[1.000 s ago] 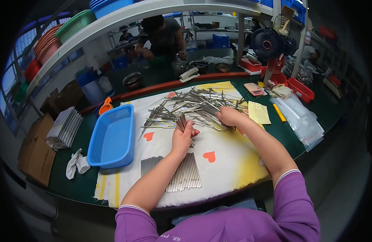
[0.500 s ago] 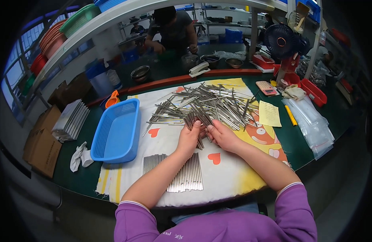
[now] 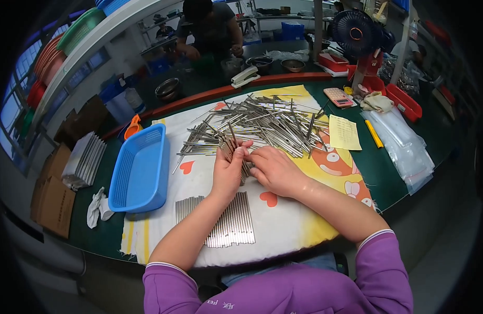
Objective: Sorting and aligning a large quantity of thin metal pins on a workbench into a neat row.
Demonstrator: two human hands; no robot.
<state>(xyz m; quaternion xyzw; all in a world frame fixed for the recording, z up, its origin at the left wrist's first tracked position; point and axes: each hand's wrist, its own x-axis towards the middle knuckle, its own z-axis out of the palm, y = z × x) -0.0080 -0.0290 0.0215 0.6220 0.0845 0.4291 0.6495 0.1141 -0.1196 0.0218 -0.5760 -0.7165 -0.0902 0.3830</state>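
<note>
The left hand (image 3: 228,170) is curling its fingers around a small bundle of metal rods (image 3: 235,152), thumb pressing across them near the upper end, and the bundle is standing nearly upright in the grip, leaning a little away from the person. The right hand (image 3: 273,170) is lying just beside it, fingers close together and bent, their tips touching the bundle's side; whether they are pinching a single rod is too small to tell. The bundle's long axis is running away from the person toward the loose pile of rods (image 3: 262,123), which is sprawling just beyond both hands on the patterned cloth (image 3: 283,225). The neat row of rods (image 3: 223,220) is lying nearer the person, under the left forearm, so the left hand is sitting closer to it. The blue basket (image 3: 139,170) is waiting off to the left, well apart.
</note>
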